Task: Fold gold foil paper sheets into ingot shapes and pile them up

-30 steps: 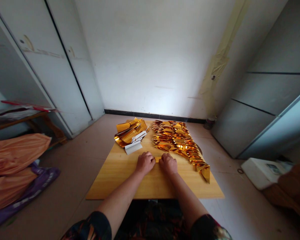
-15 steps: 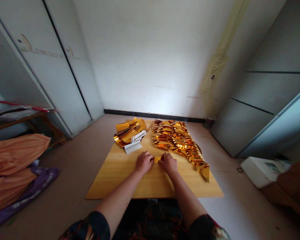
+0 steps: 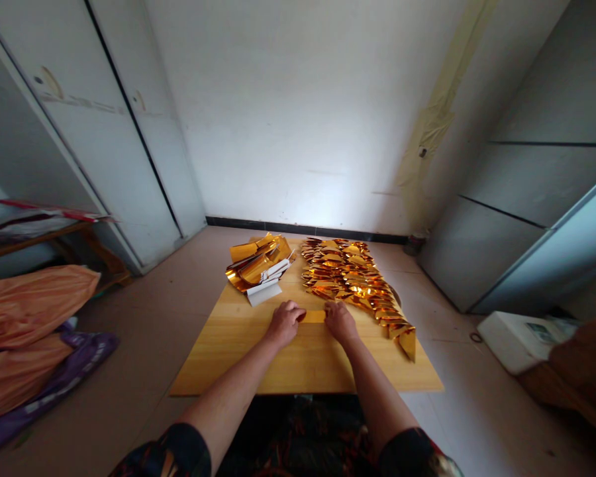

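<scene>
Head view: lettering on purple bag (image 3: 93, 350) illegible; our left hand (image 3: 284, 323) and right hand (image 3: 341, 321) pinch gold paper strip (image 3: 314, 317) between them.

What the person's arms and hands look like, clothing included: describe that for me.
The left sleeve and right sleeve are short and dark, with a reddish-brown pattern; paler marks show on the right one. Below them the forearms are bare. The left hand and right hand wear no gloves; rings are too small to tell.

The dark sleeves (image 3: 185, 448) are patterned in reddish patches.
</scene>
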Motion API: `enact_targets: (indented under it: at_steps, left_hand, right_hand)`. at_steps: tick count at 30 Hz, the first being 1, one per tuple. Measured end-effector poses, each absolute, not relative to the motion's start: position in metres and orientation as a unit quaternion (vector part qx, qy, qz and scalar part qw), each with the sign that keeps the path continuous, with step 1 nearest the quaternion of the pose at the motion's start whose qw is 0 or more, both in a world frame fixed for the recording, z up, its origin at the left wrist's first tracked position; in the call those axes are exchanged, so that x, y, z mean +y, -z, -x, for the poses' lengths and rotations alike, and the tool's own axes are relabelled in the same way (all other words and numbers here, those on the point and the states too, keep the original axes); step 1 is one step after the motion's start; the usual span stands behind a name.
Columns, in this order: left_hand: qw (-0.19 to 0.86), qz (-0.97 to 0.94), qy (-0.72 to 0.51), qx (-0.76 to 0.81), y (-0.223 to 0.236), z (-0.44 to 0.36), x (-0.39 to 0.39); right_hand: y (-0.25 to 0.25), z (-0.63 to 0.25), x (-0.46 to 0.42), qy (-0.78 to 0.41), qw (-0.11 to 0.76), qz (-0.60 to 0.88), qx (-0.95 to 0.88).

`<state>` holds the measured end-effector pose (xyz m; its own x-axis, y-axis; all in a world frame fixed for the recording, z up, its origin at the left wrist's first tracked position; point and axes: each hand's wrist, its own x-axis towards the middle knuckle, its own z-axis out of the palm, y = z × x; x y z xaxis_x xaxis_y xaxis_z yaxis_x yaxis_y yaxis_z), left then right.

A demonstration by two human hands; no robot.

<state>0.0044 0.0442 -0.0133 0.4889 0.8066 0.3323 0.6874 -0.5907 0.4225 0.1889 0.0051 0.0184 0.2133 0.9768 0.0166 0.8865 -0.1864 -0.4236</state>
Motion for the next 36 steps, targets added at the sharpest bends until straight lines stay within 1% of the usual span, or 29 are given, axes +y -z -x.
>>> enact_targets:
  at_steps: [8,13,19,23,26,31,36]
  left_hand:
    - [0.130,-0.846,-0.310,0.414,0.013,-0.003,0.039]
    - [0.131,-0.836,-0.322,0.425,0.013,-0.003,0.037]
    - [0.134,-0.830,-0.334,0.425,0.009,-0.004,0.034]
    - [0.126,-0.839,-0.330,0.414,0.004,-0.002,0.030]
    - [0.115,-0.854,-0.315,0.398,0.002,-0.001,0.027]
    - [0.093,-0.860,-0.272,0.422,-0.002,-0.001,0.023]
    - [0.093,-0.860,-0.274,0.420,-0.005,-0.002,0.020]
  right_hand:
    - [-0.013,-0.191,-0.001,-0.115,0.201,0.737,-0.634]
    - [-0.008,-0.189,0.000,-0.111,0.194,0.735,-0.640]
    - [-0.010,-0.189,-0.003,-0.111,0.252,0.719,-0.639]
    - [-0.012,-0.189,-0.008,-0.107,0.267,0.713,-0.640]
    - [-0.013,-0.188,-0.012,-0.097,0.260,0.705,-0.653]
    - [-0.016,-0.191,-0.020,-0.066,0.226,0.684,-0.690]
    - [-0.018,-0.200,-0.030,-0.043,0.195,0.655,-0.729]
